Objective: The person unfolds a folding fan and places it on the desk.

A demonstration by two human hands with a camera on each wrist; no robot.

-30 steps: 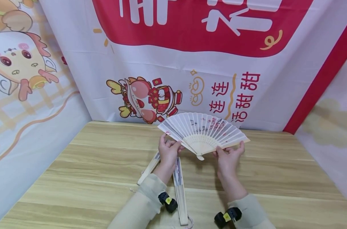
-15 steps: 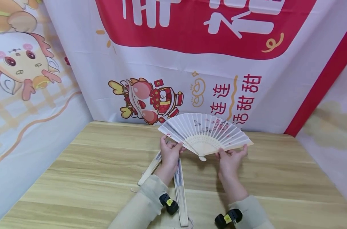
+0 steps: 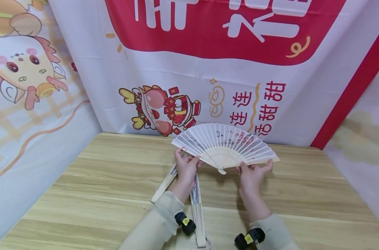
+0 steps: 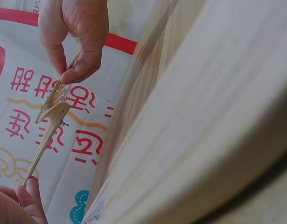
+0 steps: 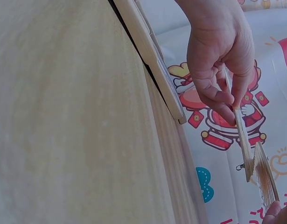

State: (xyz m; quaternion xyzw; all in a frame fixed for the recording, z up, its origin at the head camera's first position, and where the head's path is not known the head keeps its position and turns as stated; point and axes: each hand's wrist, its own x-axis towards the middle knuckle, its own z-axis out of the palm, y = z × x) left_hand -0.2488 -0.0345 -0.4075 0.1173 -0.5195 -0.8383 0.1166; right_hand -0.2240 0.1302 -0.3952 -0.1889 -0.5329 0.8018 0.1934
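Note:
A white folding fan (image 3: pixel 222 142) with pink and grey printed flowers is spread between my hands, raised above the table's back part. My left hand (image 3: pixel 186 170) pinches its left edge with thumb and fingers. On the right edge, my right hand (image 3: pixel 253 177) grips the outer rib, its thumb near the pivot. The left wrist view shows the fan (image 4: pixel 52 109) edge-on, its pleats bent in a zigzag. Two closed folding fans lie on the table: one (image 3: pixel 162 187) left of my left wrist, partly hidden by the left hand, and another (image 3: pixel 198 211) between my forearms.
The wooden table (image 3: pixel 302 194) ends behind the fan at a white and red printed cloth (image 3: pixel 158 66). Another printed cloth (image 3: pixel 64 146) hangs at the left. A cord loop (image 3: pixel 209 243) trails from the middle closed fan.
The fan's right edge has moved slightly to the right with my right hand, so the fan is spread a little wider. My left hand keeps its hold; the closed fans have not moved.

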